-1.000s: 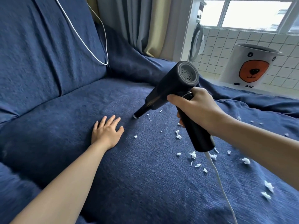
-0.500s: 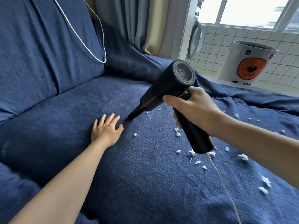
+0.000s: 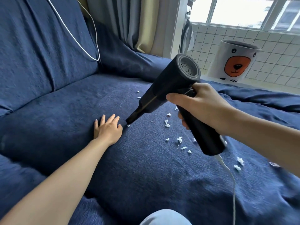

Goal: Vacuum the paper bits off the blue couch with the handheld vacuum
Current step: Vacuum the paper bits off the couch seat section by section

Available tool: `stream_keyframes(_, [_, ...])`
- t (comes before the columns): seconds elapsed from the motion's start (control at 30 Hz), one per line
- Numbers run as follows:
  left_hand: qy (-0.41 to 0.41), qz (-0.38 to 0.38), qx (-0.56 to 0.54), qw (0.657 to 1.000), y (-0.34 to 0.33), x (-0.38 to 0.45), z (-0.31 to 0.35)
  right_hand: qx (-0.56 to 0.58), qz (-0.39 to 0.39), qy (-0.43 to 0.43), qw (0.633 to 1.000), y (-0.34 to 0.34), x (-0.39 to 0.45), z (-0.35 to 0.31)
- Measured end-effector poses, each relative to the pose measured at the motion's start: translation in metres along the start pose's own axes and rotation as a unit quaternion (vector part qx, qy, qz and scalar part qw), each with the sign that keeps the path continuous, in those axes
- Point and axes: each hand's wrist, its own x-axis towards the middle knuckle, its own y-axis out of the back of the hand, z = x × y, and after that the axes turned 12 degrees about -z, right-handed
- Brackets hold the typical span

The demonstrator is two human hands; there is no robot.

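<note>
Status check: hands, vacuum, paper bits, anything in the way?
Right hand grips vacuum; nozzle at a paper bit beside left hand, flat on blue couch. More bits under the handle. Left hand crowds the nozzle.

No words, numbers or brand names can be read anywhere. Only a bear face is drawn on the white bin (image 3: 233, 62).

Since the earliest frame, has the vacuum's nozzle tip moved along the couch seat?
Yes. The nozzle tip has moved leftward toward the flat left hand, nearly reaching its thumb.
</note>
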Motion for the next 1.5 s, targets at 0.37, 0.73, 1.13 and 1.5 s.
stream_keyframes(0.37, [0.005, -0.008, -0.017, 1.0, -0.002, -0.027, 0.014, -0.096, 0.029, 0.037, 0.994, 0.008, -0.037, 0.01])
stream_keyframes(0.73, [-0.006, -0.032, -0.009, 0.999, 0.004, 0.003, 0.042, -0.085, 0.082, 0.043, 0.992, 0.022, 0.007, 0.042])
stream_keyframes(1.13, [-0.009, 0.014, 0.052, 0.999, -0.009, 0.017, 0.044, -0.079, 0.11, 0.063, 0.989, 0.008, 0.064, 0.052])
stream_keyframes(1.5, [-0.033, -0.009, 0.045, 0.998, -0.003, 0.042, 0.045, -0.058, 0.127, 0.031, 0.99, 0.009, 0.099, 0.049])
